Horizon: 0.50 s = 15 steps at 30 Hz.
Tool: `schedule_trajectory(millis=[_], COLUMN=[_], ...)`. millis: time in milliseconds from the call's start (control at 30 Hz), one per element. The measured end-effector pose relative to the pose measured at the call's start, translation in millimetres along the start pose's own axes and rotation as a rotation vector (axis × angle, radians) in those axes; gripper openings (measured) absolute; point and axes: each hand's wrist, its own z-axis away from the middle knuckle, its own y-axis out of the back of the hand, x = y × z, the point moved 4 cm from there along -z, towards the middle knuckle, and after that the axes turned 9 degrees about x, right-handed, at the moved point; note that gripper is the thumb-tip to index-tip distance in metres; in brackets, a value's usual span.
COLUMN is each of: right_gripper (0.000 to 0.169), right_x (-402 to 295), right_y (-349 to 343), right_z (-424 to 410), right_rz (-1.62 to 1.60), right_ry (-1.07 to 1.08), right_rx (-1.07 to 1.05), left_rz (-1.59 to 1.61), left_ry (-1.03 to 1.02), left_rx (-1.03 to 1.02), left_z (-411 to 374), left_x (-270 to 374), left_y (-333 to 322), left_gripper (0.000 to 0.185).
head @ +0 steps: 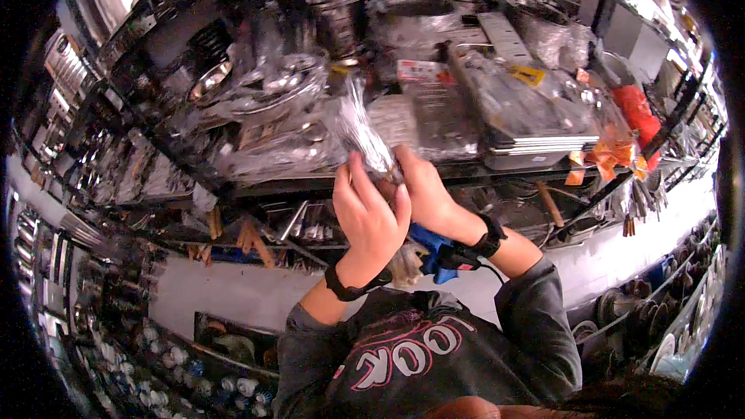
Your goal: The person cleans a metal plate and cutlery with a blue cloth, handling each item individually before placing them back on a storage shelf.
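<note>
Between my two hands is a narrow bundle of shiny metal pieces, perhaps cutlery, in a clear plastic bag (366,131). My left hand (369,209) grips its near end from the left, fingers pointing up along it. From the right, my right hand (425,189) has its fingers bent around the same end, partly hidden behind the bundle. The bundle tilts away over the front edge of a dark shelf (314,183). Beyond it, more plastic-wrapped metal ware (279,142) lies on the shelf to the left, and a flat package with a red-and-white label (424,71) lies to the right.
A stack of metal trays (541,145) under plastic stands on the right, beside orange tags (611,154). Stacked steel pots (334,11) rise at the back. Wooden handles (253,241) stick out from a lower shelf. A blue item (433,250) hangs below my hands.
</note>
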Motion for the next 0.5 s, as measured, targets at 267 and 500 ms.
schedule_trajectory(millis=[267,500], right_gripper=[0.031,0.031], right_x=[42,86], right_y=[-150,-207], right_z=[38,83], right_rz=[-0.168,-0.213], right_ry=[-0.075,-0.182], right_rx=[-0.179,-0.395], left_rz=[-0.138,-0.047], left_ry=[0.278,0.417], left_rx=[-0.281,-0.551], left_z=[91,163], left_x=[-139,-186], left_y=[20,21], left_gripper=[0.085,0.07])
